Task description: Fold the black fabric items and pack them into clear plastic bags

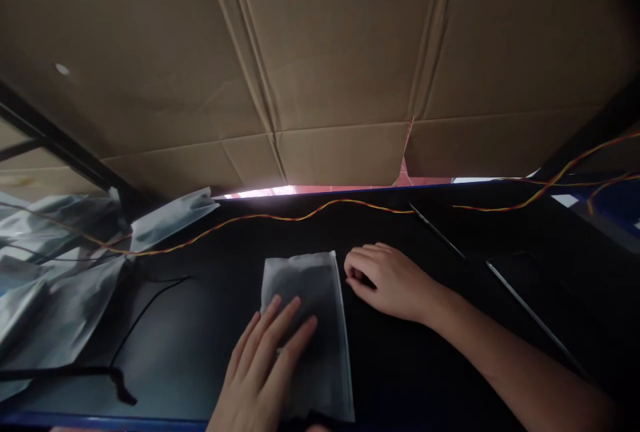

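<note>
A frosted plastic zip bag (317,365) lies flat on the black surface in front of me, its slider seam running down the right side. Whatever is inside looks dark and cannot be made out. My left hand (267,352) rests on the bag's lower left part with its fingers spread. To the right of the bag's top corner, my right hand (383,279) lies on the surface, its fingers curled into a loose fist. I see nothing in that fist, and it stays slightly apart from the bag.
More frosted bags (60,305) are piled at the left, with another bag (173,219) behind them. A twisted red-yellow wire (300,218) crosses the back of the black tabletop (200,339). Thin dark panels (535,312) lie at right. Cardboard (340,65) stands behind.
</note>
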`<state>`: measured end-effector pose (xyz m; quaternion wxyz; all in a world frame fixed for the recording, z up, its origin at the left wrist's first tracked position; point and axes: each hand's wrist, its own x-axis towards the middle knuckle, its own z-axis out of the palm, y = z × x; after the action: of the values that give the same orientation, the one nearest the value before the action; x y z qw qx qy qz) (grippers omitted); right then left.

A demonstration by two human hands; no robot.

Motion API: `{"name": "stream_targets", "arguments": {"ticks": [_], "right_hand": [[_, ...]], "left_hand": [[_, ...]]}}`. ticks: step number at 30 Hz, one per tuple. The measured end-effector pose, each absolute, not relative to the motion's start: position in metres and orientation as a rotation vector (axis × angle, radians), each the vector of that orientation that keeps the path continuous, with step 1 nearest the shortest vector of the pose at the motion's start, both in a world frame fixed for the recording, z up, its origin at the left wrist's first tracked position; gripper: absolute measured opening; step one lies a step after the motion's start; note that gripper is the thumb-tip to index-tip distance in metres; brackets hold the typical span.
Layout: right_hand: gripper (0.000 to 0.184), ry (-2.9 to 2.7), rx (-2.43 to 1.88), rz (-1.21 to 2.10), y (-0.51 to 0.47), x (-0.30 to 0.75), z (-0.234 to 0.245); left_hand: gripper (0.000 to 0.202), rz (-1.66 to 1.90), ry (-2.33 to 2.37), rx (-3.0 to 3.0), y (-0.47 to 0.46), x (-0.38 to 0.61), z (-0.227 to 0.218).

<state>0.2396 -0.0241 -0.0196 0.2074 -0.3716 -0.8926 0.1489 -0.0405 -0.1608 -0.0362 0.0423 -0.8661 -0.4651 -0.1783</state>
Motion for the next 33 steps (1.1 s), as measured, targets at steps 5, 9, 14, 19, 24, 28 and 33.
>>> {"name": "stream_targets", "arguments": {"ticks": [5, 9, 14, 19, 24, 28, 33], "right_hand": [[0.016, -2.449, -0.722, 0.682, -0.039, 0.229, -0.02], [0.041, -2.323, -0.529, 0.61, -0.045, 0.224, -0.018], [0.044, -2.578, -0.491, 0.392, -0.047, 0.223, -0.016], [0.064, -2.746, -0.53, 0.464, -0.046, 0.223, -0.023], [0.05, -2.729, -0.544, 0.442, -0.045, 0.216, -0.028], [0.037, -2.719, -0.532, 0.411, -0.045, 0.212, -0.026], [0.03, -2.599, -0.503, 0.521, -0.042, 0.225, -0.023]], "left_hand": [[0.085, -0.505, -1.503, -2.609, -0.136, -0.028, -0.035], [0.076, -0.589, -1.591, -2.648, -0.14, -0.031, -0.038], [0.077, -0.678, -1.636, -2.696, -0.142, -0.034, -0.035], [0.072, -0.629, -1.597, -2.68, -0.141, -0.037, -0.039], [0.07, -0.485, -1.615, -2.588, -0.139, -0.043, -0.045], [0.072, -0.489, -1.602, -2.569, -0.136, -0.059, -0.051], [0.072, -0.446, -1.557, -2.552, -0.135, -0.07, -0.055]]}}
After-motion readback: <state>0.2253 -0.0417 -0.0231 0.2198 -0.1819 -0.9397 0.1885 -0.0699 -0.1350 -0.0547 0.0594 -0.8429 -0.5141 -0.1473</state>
